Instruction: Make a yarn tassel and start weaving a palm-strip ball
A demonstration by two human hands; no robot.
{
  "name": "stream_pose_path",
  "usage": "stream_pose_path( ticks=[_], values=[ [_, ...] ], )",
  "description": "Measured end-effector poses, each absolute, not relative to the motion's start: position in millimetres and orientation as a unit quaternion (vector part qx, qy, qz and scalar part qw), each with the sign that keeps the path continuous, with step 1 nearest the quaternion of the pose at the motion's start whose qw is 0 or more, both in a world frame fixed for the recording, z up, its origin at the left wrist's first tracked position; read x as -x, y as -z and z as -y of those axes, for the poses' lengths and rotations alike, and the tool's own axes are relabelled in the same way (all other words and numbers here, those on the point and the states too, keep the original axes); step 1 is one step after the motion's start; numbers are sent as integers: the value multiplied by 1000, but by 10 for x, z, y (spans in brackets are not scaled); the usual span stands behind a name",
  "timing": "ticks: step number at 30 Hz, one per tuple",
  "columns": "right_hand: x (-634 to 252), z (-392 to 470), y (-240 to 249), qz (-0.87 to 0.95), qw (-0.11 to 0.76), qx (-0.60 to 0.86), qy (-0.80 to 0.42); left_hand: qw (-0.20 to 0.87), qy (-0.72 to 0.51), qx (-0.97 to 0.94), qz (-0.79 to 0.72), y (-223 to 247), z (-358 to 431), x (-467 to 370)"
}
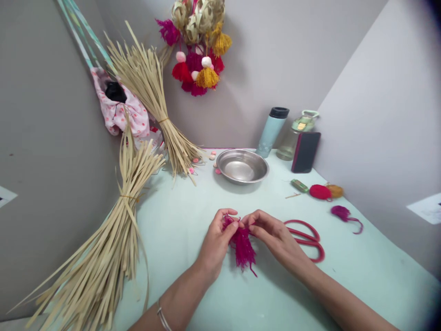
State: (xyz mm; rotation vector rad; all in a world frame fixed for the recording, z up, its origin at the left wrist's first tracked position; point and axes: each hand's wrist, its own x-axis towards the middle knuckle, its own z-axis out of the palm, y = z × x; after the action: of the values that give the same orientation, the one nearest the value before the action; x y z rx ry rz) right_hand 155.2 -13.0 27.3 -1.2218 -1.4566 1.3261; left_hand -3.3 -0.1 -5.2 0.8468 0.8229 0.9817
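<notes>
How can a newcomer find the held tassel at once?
Start at the pale green table, then look between the left hand and the right hand. The tassel there is magenta and held, unlike the magenta yarn lying farther right.

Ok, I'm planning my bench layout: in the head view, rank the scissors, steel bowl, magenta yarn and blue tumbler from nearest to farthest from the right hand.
From the right hand:
1. Magenta yarn: at its fingertips.
2. Scissors: just to its right.
3. Steel bowl: farther forward, slightly left.
4. Blue tumbler: behind the bowl, to its right.
</notes>
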Motion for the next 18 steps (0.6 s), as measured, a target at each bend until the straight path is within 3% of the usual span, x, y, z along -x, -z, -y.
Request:
stream_pose_path(
  ticks=[5, 9, 12, 18],
  values=[
    [-1543, 136, -190, 599, 377, 511, -488, 686, -462, -410, -384, 81, -49, 40],
    [-1532, 151, -165, 617, 382, 520, -451, 534, -544, -463, -453, 43, -13, 50],
    [-1517, 166, -176, 622, 384, 514, -449, 441, -558, -564, -419, -46, 108, 38],
    [-1503, 154, -213, 591, 410, 498, -484, 515, -462, -627, -358, -49, 197, -6]
  ],
)
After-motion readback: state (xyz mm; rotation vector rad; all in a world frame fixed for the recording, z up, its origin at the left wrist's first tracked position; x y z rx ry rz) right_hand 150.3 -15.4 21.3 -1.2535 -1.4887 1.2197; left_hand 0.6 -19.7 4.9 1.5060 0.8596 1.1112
